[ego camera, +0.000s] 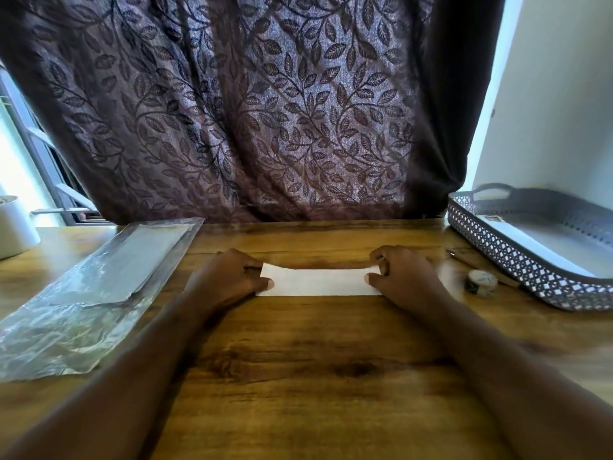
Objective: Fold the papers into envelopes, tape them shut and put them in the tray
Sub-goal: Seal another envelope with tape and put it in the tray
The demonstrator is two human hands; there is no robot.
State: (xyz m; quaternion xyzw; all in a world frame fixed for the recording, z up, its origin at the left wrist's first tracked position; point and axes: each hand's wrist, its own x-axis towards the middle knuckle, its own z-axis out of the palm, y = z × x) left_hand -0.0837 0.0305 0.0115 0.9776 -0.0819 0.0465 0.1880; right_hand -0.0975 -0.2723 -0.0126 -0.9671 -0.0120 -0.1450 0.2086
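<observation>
Two ends of folded white paper point(318, 282) pinched: left hand point(229, 277), right hand point(403, 277); narrow strip, flat on table point(315, 360).

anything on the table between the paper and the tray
Yes: a tape roll and a pen lie on the table between the paper and the tray, close to the tray's near wall. Both lie low.
</observation>
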